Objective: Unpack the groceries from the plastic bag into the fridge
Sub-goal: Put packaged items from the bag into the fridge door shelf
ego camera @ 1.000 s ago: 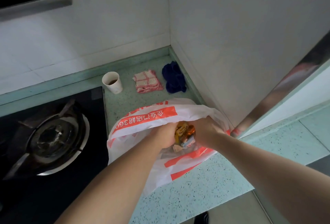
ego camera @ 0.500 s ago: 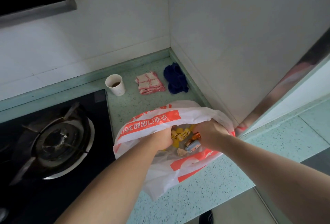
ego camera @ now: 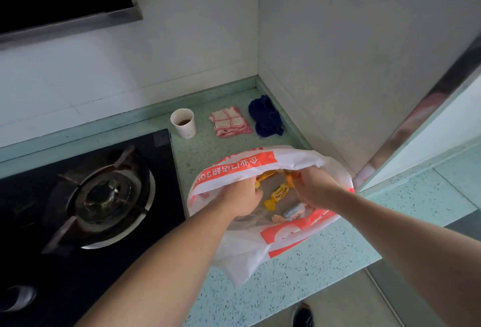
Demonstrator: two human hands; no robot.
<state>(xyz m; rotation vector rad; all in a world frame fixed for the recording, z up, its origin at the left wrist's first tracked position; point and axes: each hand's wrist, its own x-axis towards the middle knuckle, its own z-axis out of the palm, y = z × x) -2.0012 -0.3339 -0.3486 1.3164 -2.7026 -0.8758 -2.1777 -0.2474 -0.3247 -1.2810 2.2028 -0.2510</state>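
On the speckled green countertop [ego camera: 299, 269] beside the black hob [ego camera: 86, 196] lies the plastic bag [ego camera: 250, 248], its mouth gripped and spread by left hand [ego camera: 242, 196] and right hand [ego camera: 316, 188], showing a yellow wrapped sweet [ego camera: 277, 195] inside.

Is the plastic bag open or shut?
Open: both hands, left hand and right hand, spread the plastic bag, showing wrapped sweets inside.

the hands [ego camera: 240, 197] [ego camera: 316, 187] have pulled the bag [ego camera: 250, 246] mouth wider — the left drawn left, the right back. more shows inside now — a yellow candy [ego camera: 277, 194] and a pale packet [ego camera: 294, 211].
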